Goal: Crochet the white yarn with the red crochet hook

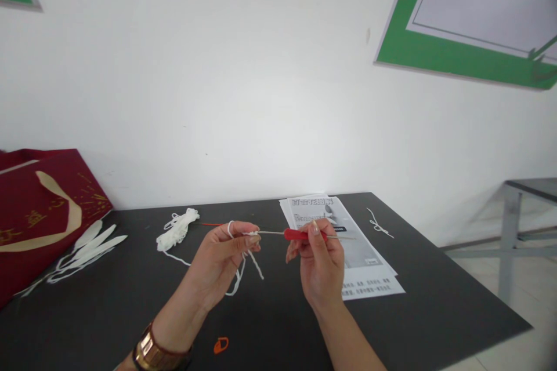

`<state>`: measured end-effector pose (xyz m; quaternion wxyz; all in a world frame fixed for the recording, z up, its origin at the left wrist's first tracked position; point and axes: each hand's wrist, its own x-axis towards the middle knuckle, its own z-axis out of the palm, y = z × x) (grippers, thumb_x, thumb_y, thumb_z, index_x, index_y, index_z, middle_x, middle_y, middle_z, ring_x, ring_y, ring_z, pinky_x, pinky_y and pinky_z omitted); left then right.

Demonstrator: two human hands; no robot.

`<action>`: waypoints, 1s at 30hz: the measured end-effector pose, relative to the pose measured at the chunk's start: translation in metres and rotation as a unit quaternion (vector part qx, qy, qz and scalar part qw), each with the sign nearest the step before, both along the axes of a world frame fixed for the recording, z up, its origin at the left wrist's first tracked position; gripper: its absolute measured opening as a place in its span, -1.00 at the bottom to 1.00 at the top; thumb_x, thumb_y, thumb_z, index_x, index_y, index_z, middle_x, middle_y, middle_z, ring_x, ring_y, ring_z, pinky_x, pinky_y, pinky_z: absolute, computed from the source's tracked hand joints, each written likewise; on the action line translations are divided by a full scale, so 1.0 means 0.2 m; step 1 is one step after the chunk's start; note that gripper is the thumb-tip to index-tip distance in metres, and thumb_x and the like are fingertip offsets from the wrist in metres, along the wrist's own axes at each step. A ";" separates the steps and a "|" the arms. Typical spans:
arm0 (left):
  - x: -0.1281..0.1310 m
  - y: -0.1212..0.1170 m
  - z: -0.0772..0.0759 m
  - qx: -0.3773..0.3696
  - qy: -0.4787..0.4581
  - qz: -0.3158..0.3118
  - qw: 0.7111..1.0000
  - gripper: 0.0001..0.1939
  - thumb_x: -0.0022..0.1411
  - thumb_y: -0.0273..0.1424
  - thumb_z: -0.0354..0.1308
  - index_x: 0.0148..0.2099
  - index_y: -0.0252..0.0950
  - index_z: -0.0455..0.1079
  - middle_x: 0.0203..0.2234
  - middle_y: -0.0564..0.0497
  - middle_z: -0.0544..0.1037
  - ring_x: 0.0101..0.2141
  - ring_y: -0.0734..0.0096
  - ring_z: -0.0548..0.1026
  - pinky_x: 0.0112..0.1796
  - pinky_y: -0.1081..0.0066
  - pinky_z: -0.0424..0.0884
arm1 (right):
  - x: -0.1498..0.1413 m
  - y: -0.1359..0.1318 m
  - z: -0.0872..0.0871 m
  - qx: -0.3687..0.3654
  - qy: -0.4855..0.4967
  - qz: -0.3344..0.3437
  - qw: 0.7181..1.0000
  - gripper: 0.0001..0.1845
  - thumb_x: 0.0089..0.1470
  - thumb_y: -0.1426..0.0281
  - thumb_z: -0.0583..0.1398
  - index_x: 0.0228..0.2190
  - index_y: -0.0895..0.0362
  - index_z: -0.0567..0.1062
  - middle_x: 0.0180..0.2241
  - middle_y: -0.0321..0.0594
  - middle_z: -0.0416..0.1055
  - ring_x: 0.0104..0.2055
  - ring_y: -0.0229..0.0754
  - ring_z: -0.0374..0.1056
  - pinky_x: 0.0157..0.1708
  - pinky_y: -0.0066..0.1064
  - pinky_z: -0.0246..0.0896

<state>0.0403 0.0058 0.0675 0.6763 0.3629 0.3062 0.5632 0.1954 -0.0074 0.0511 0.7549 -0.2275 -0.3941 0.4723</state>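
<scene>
My right hand (pixel 321 261) grips a crochet hook (pixel 296 235) by its red handle, with the metal shaft pointing left. Pinched between the fingertips of my left hand (pixel 228 252) is white yarn (pixel 252 234), worked around the hook's tip. A strand of it loops over a left finger, and loose ends hang below the hand. The exact stitches at the tip are too small to make out. From the left hand the yarn runs back to a white yarn bundle (pixel 178 229) on the table.
On the dark table (pixel 270 324) lie an orange stitch marker (pixel 221 345), printed sheets (pixel 369 287), a short piece of white yarn (pixel 379 225) and white leaf-shaped pieces (pixel 93 246). A dark red bag (pixel 39 203) stands at the left. Behind is a white wall (pixel 270 98).
</scene>
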 end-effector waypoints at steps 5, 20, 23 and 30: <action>0.02 -0.01 0.00 0.020 -0.023 0.046 0.998 -0.67 -0.08 -0.54 0.32 -0.18 -0.29 0.51 -0.54 0.10 0.49 -0.49 0.55 0.43 -0.35 0.53 0.35 | -0.05 -0.01 -0.03 -0.016 -0.030 -0.014 0.999 -0.89 0.12 0.32 0.16 -0.35 0.09 0.44 -0.44 -0.30 0.44 -0.53 -0.30 0.37 -0.48 -0.40 0.34; 0.06 -0.03 -0.03 0.093 0.105 0.016 0.990 -0.42 0.05 -0.42 0.26 0.15 -0.28 0.28 -0.54 0.09 0.46 -0.48 0.50 0.36 -0.41 0.49 0.26 | -0.09 0.03 -0.05 -0.106 0.009 0.085 0.991 -0.88 -0.01 0.39 0.26 -0.33 0.10 0.51 -0.38 -0.26 0.52 -0.30 -0.19 0.44 -0.18 -0.29 0.31; 0.05 -0.02 -0.02 0.095 0.098 0.034 0.990 -0.45 0.06 -0.40 0.24 0.14 -0.28 0.30 -0.56 0.09 0.45 -0.51 0.50 0.33 -0.42 0.48 0.26 | -0.09 0.03 -0.05 -0.091 -0.027 0.069 0.993 -0.89 -0.04 0.40 0.28 -0.38 0.12 0.50 -0.39 -0.25 0.52 -0.29 -0.19 0.43 -0.19 -0.33 0.29; 0.07 -0.04 -0.03 0.158 0.157 0.038 0.974 -0.48 0.08 -0.42 0.21 0.13 -0.18 0.33 -0.56 0.10 0.39 -0.50 0.45 0.33 -0.42 0.45 0.26 | -0.09 0.02 -0.07 -0.071 -0.032 0.019 0.997 -0.84 -0.10 0.44 0.32 -0.48 0.12 0.41 -0.45 -0.36 0.40 -0.39 -0.29 0.32 -0.32 -0.45 0.21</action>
